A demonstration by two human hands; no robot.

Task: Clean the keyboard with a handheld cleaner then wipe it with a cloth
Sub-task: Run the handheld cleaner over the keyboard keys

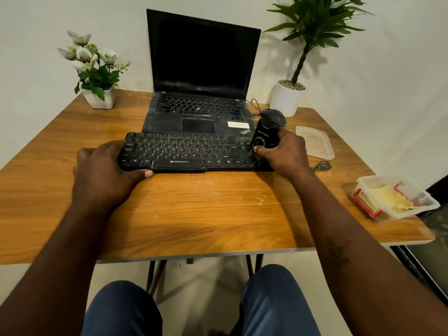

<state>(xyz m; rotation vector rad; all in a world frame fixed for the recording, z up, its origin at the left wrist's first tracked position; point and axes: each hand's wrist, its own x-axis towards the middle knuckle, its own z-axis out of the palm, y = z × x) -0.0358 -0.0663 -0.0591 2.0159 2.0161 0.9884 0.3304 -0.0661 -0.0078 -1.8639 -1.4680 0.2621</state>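
Right hand point(286, 154) wrapped around the upright handheld cleaner point(263, 139), thumb on its front, nozzle end set down on the right end of the keyboard point(184, 151). Left hand point(104, 170) grips the keyboard's left end, thumb along the near edge, steadying it. The keyboard lies across the middle of the table point(194, 214), just near of the open laptop point(201, 57). The yellow cloth point(392, 198) lies in an open clear container point(407, 213) at the near right edge, well apart from both hands; its lid point(317, 144) lies farther back. Judged stage: the cleaner pass is under way at the right end; how much of the key field is covered cannot be told. The wipe is not yet begun.
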